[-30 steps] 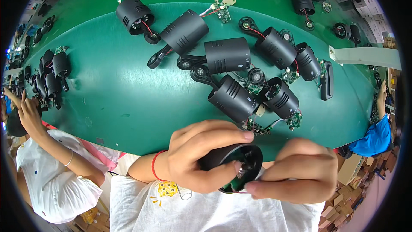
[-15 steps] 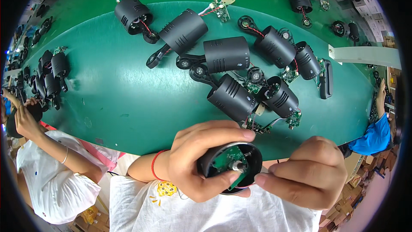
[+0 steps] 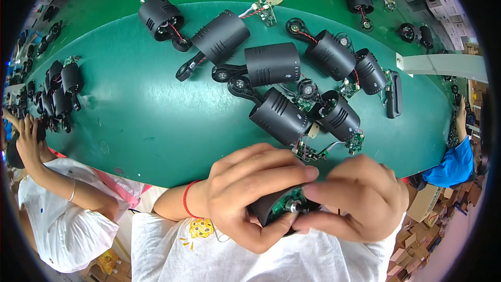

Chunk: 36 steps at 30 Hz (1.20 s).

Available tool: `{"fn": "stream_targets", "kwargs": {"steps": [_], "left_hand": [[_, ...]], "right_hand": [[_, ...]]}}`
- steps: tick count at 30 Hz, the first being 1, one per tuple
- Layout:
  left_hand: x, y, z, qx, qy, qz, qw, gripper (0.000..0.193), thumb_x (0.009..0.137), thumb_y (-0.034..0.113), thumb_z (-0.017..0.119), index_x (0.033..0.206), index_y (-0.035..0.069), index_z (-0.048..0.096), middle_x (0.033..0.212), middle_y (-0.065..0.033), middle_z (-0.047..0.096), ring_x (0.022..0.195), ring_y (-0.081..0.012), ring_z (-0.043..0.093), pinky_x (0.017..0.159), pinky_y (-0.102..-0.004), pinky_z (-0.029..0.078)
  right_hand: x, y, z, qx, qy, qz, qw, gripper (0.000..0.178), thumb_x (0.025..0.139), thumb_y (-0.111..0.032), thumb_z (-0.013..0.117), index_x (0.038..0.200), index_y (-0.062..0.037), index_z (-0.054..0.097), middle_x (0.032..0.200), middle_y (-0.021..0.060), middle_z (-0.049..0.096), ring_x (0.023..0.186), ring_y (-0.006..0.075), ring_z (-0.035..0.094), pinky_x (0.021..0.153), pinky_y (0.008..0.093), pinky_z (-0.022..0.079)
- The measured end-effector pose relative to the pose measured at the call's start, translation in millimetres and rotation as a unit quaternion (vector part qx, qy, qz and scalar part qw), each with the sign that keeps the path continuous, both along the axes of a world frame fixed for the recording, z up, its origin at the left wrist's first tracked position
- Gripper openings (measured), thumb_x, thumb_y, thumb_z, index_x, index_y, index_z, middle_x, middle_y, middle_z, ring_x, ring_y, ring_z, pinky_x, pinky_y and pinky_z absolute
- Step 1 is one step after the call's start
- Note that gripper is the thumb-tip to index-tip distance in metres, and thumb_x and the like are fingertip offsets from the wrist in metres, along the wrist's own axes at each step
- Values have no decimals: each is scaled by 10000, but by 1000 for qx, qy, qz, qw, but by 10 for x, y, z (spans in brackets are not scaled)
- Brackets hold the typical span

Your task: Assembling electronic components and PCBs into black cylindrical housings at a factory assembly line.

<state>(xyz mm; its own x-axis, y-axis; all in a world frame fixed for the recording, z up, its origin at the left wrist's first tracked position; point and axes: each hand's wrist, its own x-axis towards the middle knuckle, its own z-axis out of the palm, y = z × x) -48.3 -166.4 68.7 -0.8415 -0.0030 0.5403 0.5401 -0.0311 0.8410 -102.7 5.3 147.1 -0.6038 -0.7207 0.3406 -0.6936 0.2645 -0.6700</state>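
My left hand (image 3: 245, 190), with a red string at the wrist, grips a black cylindrical camera housing (image 3: 267, 210) held close to my chest. A green circuit board (image 3: 288, 202) shows inside its open end. My right hand (image 3: 355, 198) closes over the housing's open end from the right, its fingertips on the board. Both hands hang below the near edge of the green table (image 3: 146, 120).
Several black camera housings (image 3: 279, 115) with wires and small green boards lie across the table's middle and back. More housings (image 3: 60, 91) cluster at the left edge, near a person in white (image 3: 57, 219). A person in blue (image 3: 451, 162) sits at the right.
My right hand has moved left and closed over the open end of the housing. The person at the left has raised a hand slightly.
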Motion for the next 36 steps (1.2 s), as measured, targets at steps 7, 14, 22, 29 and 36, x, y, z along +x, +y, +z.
{"fn": "stream_targets", "kwargs": {"steps": [7,14,22,29,36], "left_hand": [[13,-21,7,28,-18,-15,999,510,545,97,705,1017,-73,610,927,-232,633,608,-271,614,534,-307,497],[-49,94,-78,51,24,19,998,781,606,245,892,1239,127,450,1050,-223,614,773,-292,672,593,-327,548],[-53,20,-68,-27,25,72,997,801,614,261,883,1251,95,427,1015,-193,631,726,-279,663,565,-315,537],[-34,57,-136,-17,37,79,996,723,648,269,855,1213,70,451,1003,-205,643,743,-305,662,614,-340,550],[-27,64,-129,-37,32,80,996,647,659,266,843,1150,38,490,986,-200,653,743,-304,667,638,-341,552]], "right_hand": [[-144,19,-32,-32,-134,69,988,256,643,-36,788,893,-66,740,827,67,620,509,96,526,446,223,395],[-154,188,-108,-158,-191,76,966,231,727,33,749,941,38,665,869,164,666,657,186,640,536,262,496],[-85,102,-383,-216,-289,23,932,211,744,72,724,937,28,651,870,173,664,690,180,646,583,258,508],[-69,66,-319,-77,-101,42,991,379,621,73,669,987,-24,698,891,108,644,639,172,606,514,254,493],[-105,24,-241,0,4,116,993,390,585,-25,644,971,10,693,871,78,586,584,130,526,460,219,442]]}}
